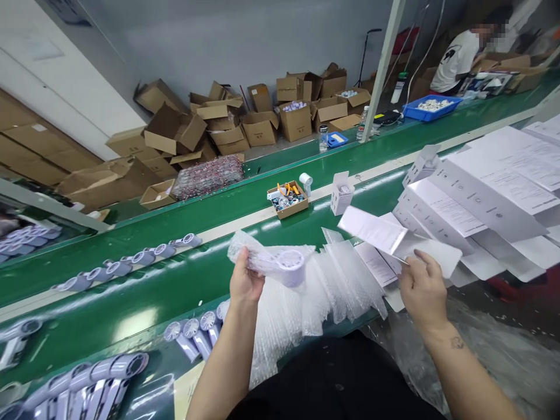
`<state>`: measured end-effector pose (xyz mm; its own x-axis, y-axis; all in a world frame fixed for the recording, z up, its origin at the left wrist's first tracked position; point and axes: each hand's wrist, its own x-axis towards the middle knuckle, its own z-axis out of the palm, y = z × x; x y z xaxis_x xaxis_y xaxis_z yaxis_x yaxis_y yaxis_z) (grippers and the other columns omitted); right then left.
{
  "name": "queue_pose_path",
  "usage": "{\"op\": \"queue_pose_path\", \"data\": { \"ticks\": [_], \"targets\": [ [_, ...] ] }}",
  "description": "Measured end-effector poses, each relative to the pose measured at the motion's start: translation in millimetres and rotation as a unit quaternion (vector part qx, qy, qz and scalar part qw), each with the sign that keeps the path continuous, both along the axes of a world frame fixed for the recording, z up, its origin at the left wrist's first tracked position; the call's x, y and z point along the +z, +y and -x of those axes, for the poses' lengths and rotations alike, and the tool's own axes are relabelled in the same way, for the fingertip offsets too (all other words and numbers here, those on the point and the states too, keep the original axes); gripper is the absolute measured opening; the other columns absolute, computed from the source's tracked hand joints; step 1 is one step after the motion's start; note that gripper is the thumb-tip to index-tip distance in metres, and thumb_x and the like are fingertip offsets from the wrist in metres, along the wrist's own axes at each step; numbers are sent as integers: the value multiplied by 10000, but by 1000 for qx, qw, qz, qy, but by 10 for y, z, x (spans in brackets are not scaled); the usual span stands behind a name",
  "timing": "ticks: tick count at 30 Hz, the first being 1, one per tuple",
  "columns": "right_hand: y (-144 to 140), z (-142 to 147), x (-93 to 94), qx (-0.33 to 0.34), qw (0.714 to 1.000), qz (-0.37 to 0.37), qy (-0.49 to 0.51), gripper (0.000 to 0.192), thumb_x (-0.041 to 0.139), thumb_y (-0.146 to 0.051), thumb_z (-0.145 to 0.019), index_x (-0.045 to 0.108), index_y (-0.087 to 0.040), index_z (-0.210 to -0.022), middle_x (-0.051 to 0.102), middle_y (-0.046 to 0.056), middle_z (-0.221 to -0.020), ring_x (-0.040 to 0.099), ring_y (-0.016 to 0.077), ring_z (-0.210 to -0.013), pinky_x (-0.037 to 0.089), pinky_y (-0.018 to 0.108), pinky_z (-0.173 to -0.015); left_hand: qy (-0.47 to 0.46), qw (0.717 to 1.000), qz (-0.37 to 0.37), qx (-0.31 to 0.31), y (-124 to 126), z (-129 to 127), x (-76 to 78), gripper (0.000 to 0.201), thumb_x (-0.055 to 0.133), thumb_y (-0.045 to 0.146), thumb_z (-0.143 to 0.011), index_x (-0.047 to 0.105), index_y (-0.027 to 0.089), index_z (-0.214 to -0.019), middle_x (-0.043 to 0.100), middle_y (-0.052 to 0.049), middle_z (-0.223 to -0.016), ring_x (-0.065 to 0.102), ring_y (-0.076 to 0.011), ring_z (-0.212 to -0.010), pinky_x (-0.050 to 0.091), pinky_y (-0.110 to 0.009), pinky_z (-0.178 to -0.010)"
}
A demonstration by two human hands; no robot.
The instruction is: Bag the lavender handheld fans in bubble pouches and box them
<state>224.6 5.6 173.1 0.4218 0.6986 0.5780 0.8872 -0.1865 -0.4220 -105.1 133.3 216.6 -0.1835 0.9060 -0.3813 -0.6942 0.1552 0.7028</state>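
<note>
My left hand (245, 279) is closed around a lilac handheld fan (289, 261), which sits inside a clear bubble-wrap bag (238, 242). The fan's round head points to the right. In my right hand (423, 289) is a white carton (376, 228), gripped at its edge with a flap standing out to the right. Beneath and between my hands lies a fanned-out row of bubble-wrap bags (284, 315). To the left of my left forearm, several unwrapped handheld fans (192, 329) lie side by side.
White cartons (455, 210) are stacked at the right. On the green conveyor (236, 224) stand a small box of parts (293, 210), an open white carton (341, 195) and a row of fans (118, 267). A person (457, 61) sits at the back right, near a blue tray (431, 109).
</note>
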Motion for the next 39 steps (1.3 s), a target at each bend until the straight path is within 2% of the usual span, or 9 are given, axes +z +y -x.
{"op": "queue_pose_path", "data": {
  "ticks": [3,7,13,16,18,24,27,33,39],
  "targets": [
    [533,121,186,126,987,74,-68,274,389,-123,-885,581,-157,-1078,585,146,-1154,577,257,-1010,468,345,-804,-33,998,-5,55,144,142,26,151,628,274,-811,603,154,-899,644,9,-702,571,-79,-487,324,-122,-310],
    [1716,357,226,349,909,196,-115,398,371,-21,-833,561,-175,-1147,588,132,-1086,578,236,-953,444,315,-780,-56,994,-11,97,439,43,57,118,566,232,-867,604,154,-947,664,-22,-829,619,-88,-603,421,-121,-371],
    [2932,682,-245,535,810,210,-116,284,538,-105,-804,629,-213,-1050,592,82,-1058,612,178,-857,469,277,-761,24,992,-6,126,1150,-456,-174,146,629,199,-809,561,142,-925,633,-37,-871,610,-98,-660,500,-160,-476],
    [3043,777,-587,576,794,180,-78,315,667,-279,-757,610,-209,-1058,516,99,-1193,576,218,-1006,480,325,-851,207,968,-47,132,1318,-542,-454,266,659,226,-771,519,171,-990,614,-43,-936,613,-136,-732,530,-228,-527],
    [3032,863,-784,582,798,152,-41,288,665,-336,-760,601,-205,-1008,481,102,-1192,542,227,-1064,470,358,-903,377,915,-76,121,1305,-509,-626,291,660,283,-768,518,181,-1002,610,-53,-934,606,-159,-764,534,-268,-582],
    [2983,1013,-1152,560,822,78,62,246,603,-310,-789,562,-183,-996,338,146,-1250,476,272,-1151,427,454,-980,768,625,-118,68,1322,-636,-794,314,555,256,-825,555,170,-1127,580,-105,-945,544,-237,-921,455,-376,-839],
    [2974,940,-1225,546,830,73,86,247,604,-325,-779,561,-175,-971,259,153,-1297,501,289,-1127,423,490,-972,834,544,-95,-12,1466,-904,-748,357,507,262,-849,543,198,-1199,545,-111,-947,513,-240,-905,444,-354,-800],
    [2914,881,-1203,558,818,103,100,279,583,-311,-705,533,-189,-951,473,131,-1102,476,300,-1117,471,456,-858,841,507,-26,-188,1326,-1085,-751,329,351,327,-924,583,226,-1133,516,-116,-1039,482,-234,-953,436,-339,-757],
    [2945,964,-1058,549,814,122,146,192,587,-359,-638,520,-234,-768,574,115,-875,544,335,-879,430,496,-750,813,527,-9,-247,1146,-1013,-821,546,295,619,-864,490,341,-1291,218,-22,-1502,209,-388,-1303,247,-603,-990]
  ]
}}
